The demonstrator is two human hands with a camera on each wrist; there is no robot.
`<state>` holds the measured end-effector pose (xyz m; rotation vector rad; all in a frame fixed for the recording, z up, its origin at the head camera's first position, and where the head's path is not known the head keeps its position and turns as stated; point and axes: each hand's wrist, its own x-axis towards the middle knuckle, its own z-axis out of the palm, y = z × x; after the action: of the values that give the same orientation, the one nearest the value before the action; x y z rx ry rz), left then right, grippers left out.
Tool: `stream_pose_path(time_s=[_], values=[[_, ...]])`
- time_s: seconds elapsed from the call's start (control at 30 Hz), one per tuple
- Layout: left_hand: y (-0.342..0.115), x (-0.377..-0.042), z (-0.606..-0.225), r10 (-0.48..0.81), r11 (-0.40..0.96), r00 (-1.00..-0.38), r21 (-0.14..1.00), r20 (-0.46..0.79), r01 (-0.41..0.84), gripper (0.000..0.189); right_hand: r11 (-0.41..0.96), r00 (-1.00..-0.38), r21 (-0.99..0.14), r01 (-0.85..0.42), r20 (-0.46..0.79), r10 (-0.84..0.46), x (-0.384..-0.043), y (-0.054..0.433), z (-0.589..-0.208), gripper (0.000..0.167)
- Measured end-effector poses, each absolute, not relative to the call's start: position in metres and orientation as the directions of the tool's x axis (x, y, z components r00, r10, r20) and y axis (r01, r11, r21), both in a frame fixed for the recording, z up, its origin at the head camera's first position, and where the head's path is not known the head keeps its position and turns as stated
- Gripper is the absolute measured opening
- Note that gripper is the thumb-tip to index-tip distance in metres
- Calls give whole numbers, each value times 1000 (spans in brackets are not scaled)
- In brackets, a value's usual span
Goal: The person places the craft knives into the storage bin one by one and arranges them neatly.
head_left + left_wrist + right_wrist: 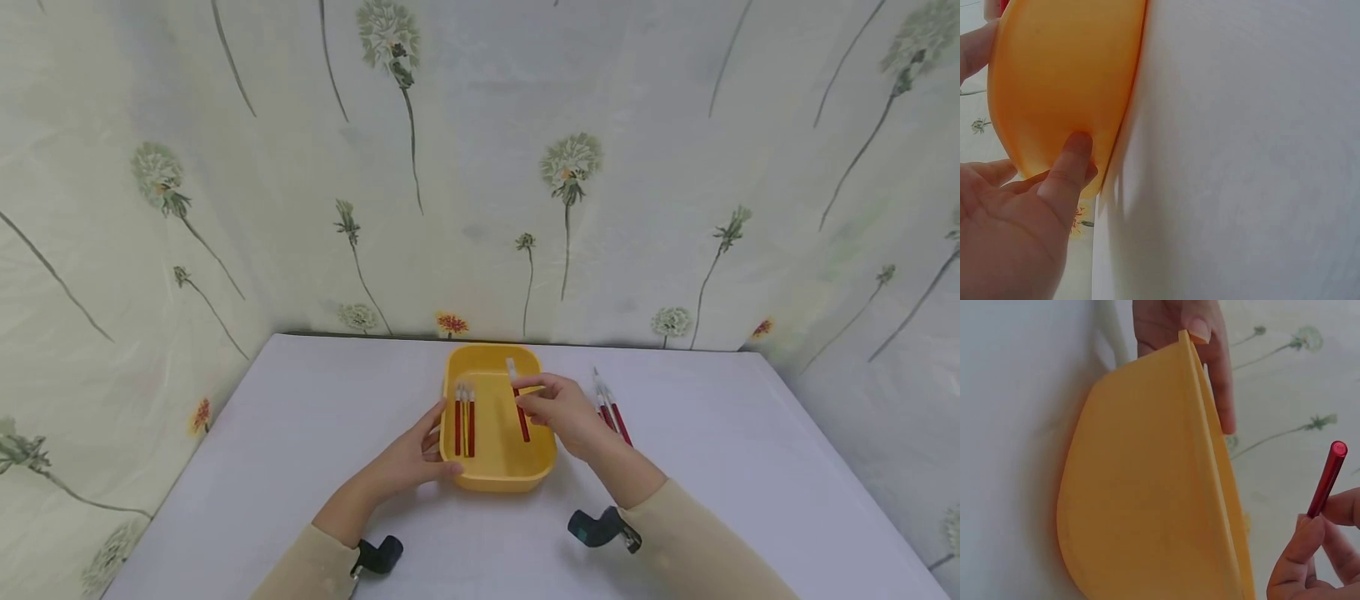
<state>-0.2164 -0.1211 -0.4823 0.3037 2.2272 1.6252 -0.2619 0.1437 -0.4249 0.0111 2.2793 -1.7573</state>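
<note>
A yellow plastic tray (495,479) stands on the white table. My left hand (408,454) holds its near left corner, with the thumb at the rim and fingers against the outer wall (1066,81). Above the right half of the tray, my right hand (558,412) pinches a red paintbrush (522,425) between thumb and fingers, its pale flat tip pointing away. The red handle's end (1335,453) shows above the rim in the right wrist view. Inside the tray, along its left side, lie two red brushes (457,429) and a yellow brush (465,429) between them.
Several more red-handled brushes (617,417) lie on the table right of the tray, partly behind the right hand. The white table (337,375) meets a dandelion-patterned backdrop (480,208) at its far edge. Dark wrist cameras (596,527) sit on both sleeves.
</note>
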Motion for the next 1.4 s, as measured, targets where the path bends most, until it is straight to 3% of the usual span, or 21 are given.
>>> stream_pose_path(time_s=[0.57, 1.4], values=[[-123, -218, -483, 403, 282, -902, 959, -154, -37, 106, 190, -962, -965, 180, -213, -169, -271, 110, -440, 30], [-122, -217, -484, 405, 292, -901, 956, -155, -33, 106, 365, -954, -911, 192, -261, -150, -292, 91, -475, 23]])
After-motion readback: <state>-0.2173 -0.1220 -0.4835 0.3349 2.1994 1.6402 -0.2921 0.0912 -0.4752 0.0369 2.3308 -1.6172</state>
